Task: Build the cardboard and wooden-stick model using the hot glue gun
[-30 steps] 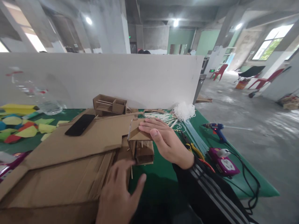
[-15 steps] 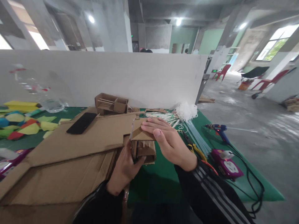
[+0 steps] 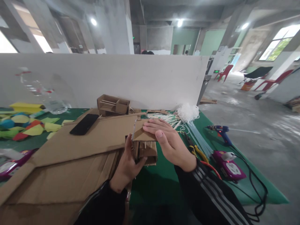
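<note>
A small cardboard box (image 3: 146,152) with thin sticks standing inside stands between my hands, its open side towards me. My left hand (image 3: 126,168) grips its left wall, the thumb on the near lower edge and the fingers up along the side. Stretched flat on the box's top panel lies my right hand (image 3: 171,142), its fingers straight and holding nothing. A whitish, glue-like line runs along the left edge of the top. My right hand partly covers the top panel.
Cardboard sheets (image 3: 77,179) with a black phone (image 3: 84,124) lie left. Behind stands another cardboard box (image 3: 109,106). At right are pliers (image 3: 199,153), clear sticks (image 3: 199,140), a glue gun (image 3: 221,132) and a purple power strip (image 3: 228,167) with cables. A white partition (image 3: 140,78) borders the table.
The view has shifted slightly, so the scene sits a little further right and lower. Both hands keep the same hold and contact on the cardboard box.
</note>
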A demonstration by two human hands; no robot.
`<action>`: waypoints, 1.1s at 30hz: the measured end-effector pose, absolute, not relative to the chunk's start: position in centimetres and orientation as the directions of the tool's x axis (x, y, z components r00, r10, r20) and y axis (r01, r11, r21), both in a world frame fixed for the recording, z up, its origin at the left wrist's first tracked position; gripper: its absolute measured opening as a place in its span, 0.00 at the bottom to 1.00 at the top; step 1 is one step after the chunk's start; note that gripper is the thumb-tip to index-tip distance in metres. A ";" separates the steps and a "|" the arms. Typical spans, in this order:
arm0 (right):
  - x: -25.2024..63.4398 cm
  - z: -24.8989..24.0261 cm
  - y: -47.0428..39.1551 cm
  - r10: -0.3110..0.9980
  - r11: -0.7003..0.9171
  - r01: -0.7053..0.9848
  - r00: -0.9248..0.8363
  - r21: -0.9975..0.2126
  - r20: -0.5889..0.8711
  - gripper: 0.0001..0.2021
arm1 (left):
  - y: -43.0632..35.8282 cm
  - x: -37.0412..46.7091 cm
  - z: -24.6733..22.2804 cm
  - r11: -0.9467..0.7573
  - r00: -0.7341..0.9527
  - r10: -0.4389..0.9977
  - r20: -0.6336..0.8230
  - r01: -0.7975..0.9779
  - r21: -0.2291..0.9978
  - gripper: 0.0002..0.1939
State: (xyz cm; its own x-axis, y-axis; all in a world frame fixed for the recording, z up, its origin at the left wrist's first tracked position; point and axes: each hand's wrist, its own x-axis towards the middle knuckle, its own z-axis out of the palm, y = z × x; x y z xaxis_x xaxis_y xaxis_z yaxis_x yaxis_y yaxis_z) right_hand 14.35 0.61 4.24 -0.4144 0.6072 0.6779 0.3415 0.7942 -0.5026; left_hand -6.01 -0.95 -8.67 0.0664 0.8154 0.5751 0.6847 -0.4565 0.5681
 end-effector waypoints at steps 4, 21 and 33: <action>14.3 4.1 0.6 0.604 0.797 0.311 -0.397 -0.518 0.691 0.20 | -2.4 -6.8 -6.5 -0.504 0.203 0.836 0.510 0.652 0.567 0.58; 14.5 -2.6 1.6 0.781 0.620 0.170 -0.051 -0.766 0.622 0.07 | 0.9 -5.0 -1.8 -0.777 0.140 0.541 0.829 0.460 0.429 0.17; 13.7 -3.8 2.3 0.735 0.677 0.354 -0.297 -0.645 0.610 0.09 | 1.7 -4.0 -2.3 -0.775 0.035 0.482 0.875 0.482 0.408 0.16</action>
State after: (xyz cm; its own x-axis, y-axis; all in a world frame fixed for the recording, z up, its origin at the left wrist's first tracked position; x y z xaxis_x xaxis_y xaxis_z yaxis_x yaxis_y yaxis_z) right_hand 13.68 2.34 -3.84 -0.2966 0.7352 0.6095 0.3539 0.6774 -0.6449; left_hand -3.96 1.66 -2.28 0.0354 0.4823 0.8753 0.4825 -0.7753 0.4076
